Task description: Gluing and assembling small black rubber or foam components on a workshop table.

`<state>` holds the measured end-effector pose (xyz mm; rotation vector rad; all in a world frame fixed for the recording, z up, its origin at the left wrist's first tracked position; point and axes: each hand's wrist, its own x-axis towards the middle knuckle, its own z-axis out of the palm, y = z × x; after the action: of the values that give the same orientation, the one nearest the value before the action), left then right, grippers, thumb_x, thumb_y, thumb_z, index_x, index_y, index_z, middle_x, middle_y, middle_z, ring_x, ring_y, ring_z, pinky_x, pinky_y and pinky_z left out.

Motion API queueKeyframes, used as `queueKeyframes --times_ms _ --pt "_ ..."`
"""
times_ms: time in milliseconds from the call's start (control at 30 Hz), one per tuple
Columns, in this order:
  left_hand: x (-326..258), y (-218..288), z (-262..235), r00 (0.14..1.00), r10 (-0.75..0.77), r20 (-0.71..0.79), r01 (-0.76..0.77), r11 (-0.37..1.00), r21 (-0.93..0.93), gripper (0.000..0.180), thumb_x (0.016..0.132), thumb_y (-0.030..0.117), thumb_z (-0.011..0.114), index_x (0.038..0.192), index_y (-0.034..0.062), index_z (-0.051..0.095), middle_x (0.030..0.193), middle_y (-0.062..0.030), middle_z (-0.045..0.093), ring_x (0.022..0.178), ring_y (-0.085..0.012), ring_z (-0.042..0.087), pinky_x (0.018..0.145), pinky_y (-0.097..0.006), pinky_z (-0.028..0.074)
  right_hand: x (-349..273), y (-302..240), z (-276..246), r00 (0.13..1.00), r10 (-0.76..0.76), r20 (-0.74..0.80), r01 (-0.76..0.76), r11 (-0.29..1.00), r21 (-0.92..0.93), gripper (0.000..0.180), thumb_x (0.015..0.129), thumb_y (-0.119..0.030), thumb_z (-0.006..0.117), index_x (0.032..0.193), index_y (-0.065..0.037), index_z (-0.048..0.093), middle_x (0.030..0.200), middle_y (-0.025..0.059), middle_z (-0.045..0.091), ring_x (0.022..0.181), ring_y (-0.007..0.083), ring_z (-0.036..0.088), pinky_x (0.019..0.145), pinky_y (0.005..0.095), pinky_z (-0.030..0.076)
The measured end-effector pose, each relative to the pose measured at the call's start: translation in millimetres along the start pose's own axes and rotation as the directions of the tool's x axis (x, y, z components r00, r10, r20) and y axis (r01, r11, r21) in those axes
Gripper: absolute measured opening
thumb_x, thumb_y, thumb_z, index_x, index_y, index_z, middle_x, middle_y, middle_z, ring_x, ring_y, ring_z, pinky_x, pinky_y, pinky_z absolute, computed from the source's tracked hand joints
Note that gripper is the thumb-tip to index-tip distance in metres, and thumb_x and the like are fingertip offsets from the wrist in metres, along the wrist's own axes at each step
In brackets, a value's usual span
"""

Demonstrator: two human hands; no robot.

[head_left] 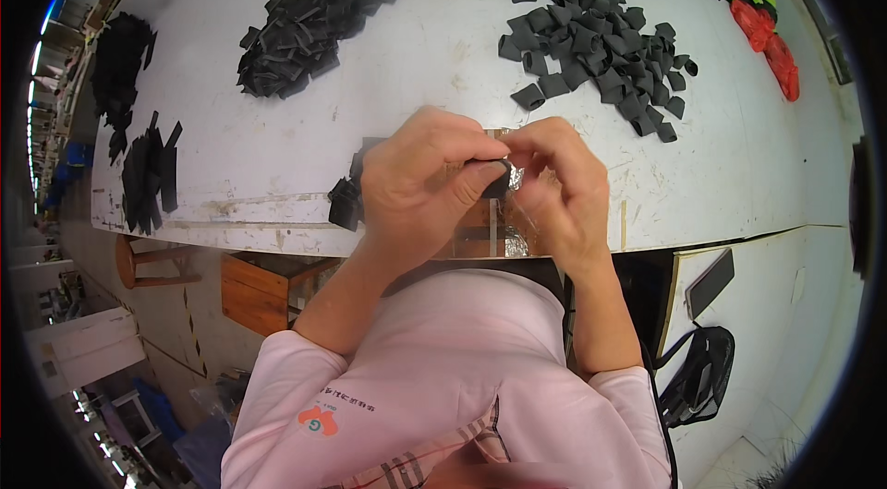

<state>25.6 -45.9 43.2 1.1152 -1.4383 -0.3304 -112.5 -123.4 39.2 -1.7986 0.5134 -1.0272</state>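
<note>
Over the front edge of the table, my left hand [420, 180] pinches a small black fabric piece [500, 182] between thumb and fingers. My right hand [565, 189] is close against its right side, fingers curled in, the index fingertip at the piece's upper edge. Whatever the right fingertips grip is too small to make out. Beneath both hands lies a brown taped patch [473, 244] with shiny silver bits. A few more black pieces [346, 203] sit just left of my left hand, partly covered by it.
Black strips form a heap [309, 18] at the far left. Folded black loops make another pile [601, 46] at the far right. Dark bundles [148, 170] line the left edge. Red plastic bags [765, 36] lie far right; a black bag [707, 374] is right of my body.
</note>
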Motion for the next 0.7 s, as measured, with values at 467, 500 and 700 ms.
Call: queueKeyframes --times_ms 467,500,700 --pt "-27.3 4.0 10.4 0.876 -0.402 -0.265 0.167 0.770 -0.616 0.009 0.085 0.007 0.052 0.090 -0.0015 0.052 0.088 -0.0097 0.052 0.080 -0.0167 0.046 0.075 -0.027 0.038 -2.0 -0.8 11.9 0.980 -0.199 0.002 0.195 0.959 -0.205 0.014 0.066 -0.001 0.065 0.079 -0.001 0.059 0.069 0.0079 0.056 0.060 0.0209 0.054 0.050 0.0274 0.043" --pt "-28.8 3.1 10.1 0.876 -0.403 -0.265 0.166 0.768 -0.618 0.009 0.085 0.007 0.052 0.090 -0.0015 0.052 0.088 -0.0097 0.052 0.080 -0.0167 0.046 0.075 -0.027 0.038 -3.5 2.0 11.6 0.986 -0.166 -0.008 0.163 0.978 -0.131 0.011 0.067 0.001 0.063 0.078 -0.001 0.060 0.068 0.0080 0.057 0.059 0.0203 0.054 0.050 0.0265 0.043" --pt "-13.6 13.6 10.0 0.867 -0.404 -0.292 0.221 0.836 -0.503 0.015 0.082 0.005 0.055 0.094 -0.0035 0.055 0.089 -0.0097 0.054 0.083 -0.0138 0.050 0.071 -0.024 0.040 -3.3 -2.2 6.9 0.995 -0.095 0.029 0.098 0.987 -0.129 0.010 0.069 0.001 0.063 0.078 -0.001 0.062 0.070 0.0076 0.059 0.059 0.0165 0.055 0.051 0.0259 0.043"
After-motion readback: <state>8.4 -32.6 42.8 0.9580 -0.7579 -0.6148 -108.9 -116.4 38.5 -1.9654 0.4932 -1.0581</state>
